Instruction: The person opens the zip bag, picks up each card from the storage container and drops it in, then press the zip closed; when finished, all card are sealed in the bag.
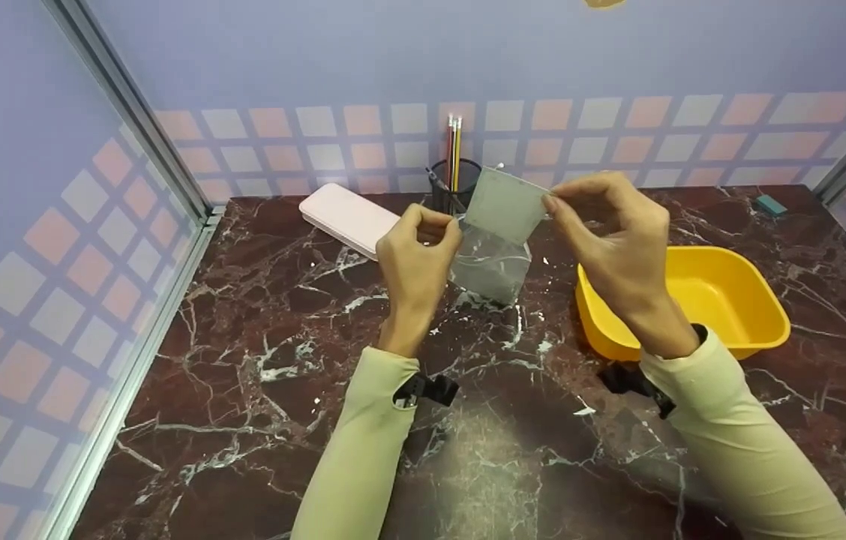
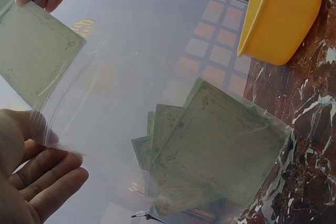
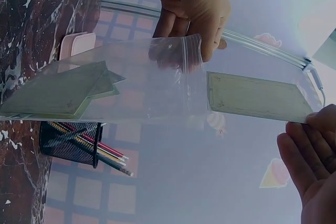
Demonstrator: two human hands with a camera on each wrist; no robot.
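My left hand (image 1: 417, 251) pinches the top edge of a clear zip-lock bag (image 1: 494, 262), holding it upright over the table. Several square green-grey paper cards (image 2: 226, 140) with ornate printed borders lie fanned at the bottom of the bag. Between thumb and forefinger, my right hand (image 1: 614, 240) holds one more such card (image 1: 507, 202) by its corner. That card is tilted, right at the bag's mouth; in the right wrist view its near edge (image 3: 211, 92) stands just beside the zip strip (image 3: 191, 59).
A yellow plastic basin (image 1: 730, 300) stands at the right, close under my right wrist. Behind the bag is a black mesh cup (image 3: 68, 142) with pencils. A pink case (image 1: 352, 217) lies back left. A small teal block (image 1: 771, 205) rests at the far right of the marbled table (image 1: 243, 450).
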